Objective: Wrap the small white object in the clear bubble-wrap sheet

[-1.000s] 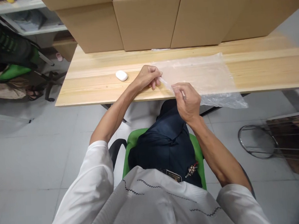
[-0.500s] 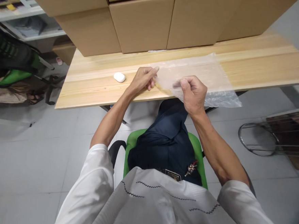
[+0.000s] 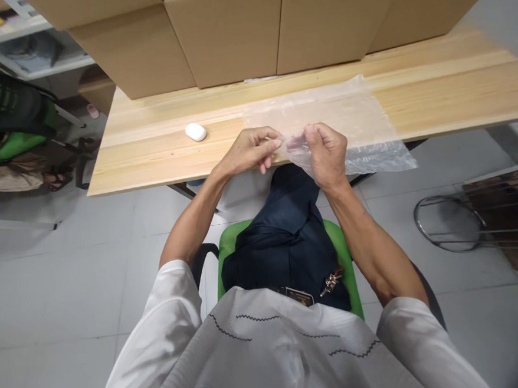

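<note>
A clear plastic bag (image 3: 351, 113) lies across the front of the wooden table (image 3: 149, 145), its right end hanging past the edge. My right hand (image 3: 329, 153) is closed on the bag's near left part, thumb on top. Facing it, my left hand (image 3: 256, 148) pinches the left end of the same bag between thumb and fingertips. The two hands are a short way apart, with crumpled film between them. To the left of my left hand sits a small white rounded case (image 3: 196, 131), touched by neither hand.
Large cardboard boxes (image 3: 230, 36) are stacked along the back of the table. A green and black chair (image 3: 19, 125) and white shelves (image 3: 37, 70) stand at the left. On the right, near the floor, is a round metal frame (image 3: 449, 222).
My left hand has shifted toward my right hand and now pinches the bag's edge. The view has also moved slightly.
</note>
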`<state>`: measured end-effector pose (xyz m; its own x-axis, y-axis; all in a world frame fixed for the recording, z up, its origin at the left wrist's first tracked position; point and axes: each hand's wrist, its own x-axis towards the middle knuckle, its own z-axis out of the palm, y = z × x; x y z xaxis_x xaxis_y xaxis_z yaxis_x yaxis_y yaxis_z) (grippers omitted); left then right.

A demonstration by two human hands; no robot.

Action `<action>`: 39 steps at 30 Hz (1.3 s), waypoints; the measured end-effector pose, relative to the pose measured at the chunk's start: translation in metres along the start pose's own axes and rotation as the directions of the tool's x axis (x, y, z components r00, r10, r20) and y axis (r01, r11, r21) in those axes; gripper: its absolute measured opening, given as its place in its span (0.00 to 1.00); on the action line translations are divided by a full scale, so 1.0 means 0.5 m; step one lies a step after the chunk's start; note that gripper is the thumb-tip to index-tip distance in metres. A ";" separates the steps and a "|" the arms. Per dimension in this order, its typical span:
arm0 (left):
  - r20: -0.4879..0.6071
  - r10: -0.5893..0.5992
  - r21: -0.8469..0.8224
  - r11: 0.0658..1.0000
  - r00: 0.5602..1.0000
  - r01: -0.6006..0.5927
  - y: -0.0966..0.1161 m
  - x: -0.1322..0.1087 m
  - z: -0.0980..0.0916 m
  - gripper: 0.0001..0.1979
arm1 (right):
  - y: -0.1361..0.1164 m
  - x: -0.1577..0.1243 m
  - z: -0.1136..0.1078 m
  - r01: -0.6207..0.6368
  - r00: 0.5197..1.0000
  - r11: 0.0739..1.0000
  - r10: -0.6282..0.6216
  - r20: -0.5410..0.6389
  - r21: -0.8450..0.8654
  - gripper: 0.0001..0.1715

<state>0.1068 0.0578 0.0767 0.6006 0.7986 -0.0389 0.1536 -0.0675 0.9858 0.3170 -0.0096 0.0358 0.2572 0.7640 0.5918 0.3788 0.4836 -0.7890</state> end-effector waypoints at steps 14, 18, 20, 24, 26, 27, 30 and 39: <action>-0.093 0.025 -0.006 1.000 0.995 -0.026 -0.010 -0.018 0.024 0.29 | 0.030 -0.018 -0.005 -0.017 1.000 1.000 0.017 0.006 0.008 0.42; -0.122 0.024 -0.016 1.000 0.992 -0.027 -0.014 -0.018 0.031 0.29 | 0.020 -0.021 -0.012 -0.015 1.000 1.000 0.015 0.018 -0.012 0.42; -0.151 0.029 -0.016 0.999 0.988 -0.032 -0.016 -0.017 0.033 0.28 | 0.013 -0.027 -0.021 -0.003 0.999 1.000 0.003 0.038 -0.010 0.41; -0.196 0.029 -0.028 0.999 0.980 -0.035 -0.024 -0.019 0.036 0.28 | 0.005 -0.050 -0.035 0.054 0.992 0.998 -0.051 0.118 -0.022 0.36; -0.213 0.027 -0.043 0.998 0.977 -0.037 -0.028 -0.021 0.037 0.28 | 0.004 -0.062 -0.034 0.072 0.987 0.995 -0.062 0.146 -0.063 0.35; -0.225 0.026 -0.046 0.998 0.974 -0.038 -0.029 -0.023 0.037 0.28 | 0.004 -0.067 -0.032 0.075 0.987 0.993 -0.060 0.151 -0.094 0.35; -0.258 0.037 -0.028 0.999 0.966 -0.045 -0.026 -0.031 0.039 0.29 | 0.004 -0.076 -0.024 0.087 0.987 0.979 -0.060 0.146 -0.185 0.35; -0.377 0.127 -0.102 0.979 0.917 -0.177 -0.059 -0.052 0.017 0.36 | 0.014 -0.101 -0.002 0.412 0.895 0.837 -0.299 0.330 -0.359 0.26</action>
<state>0.0931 0.0341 0.0472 0.2746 0.9497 0.1506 -0.0357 -0.1465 0.9886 0.3074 -0.0454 0.0004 -0.1763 0.6807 0.7111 0.7426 0.5661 -0.3578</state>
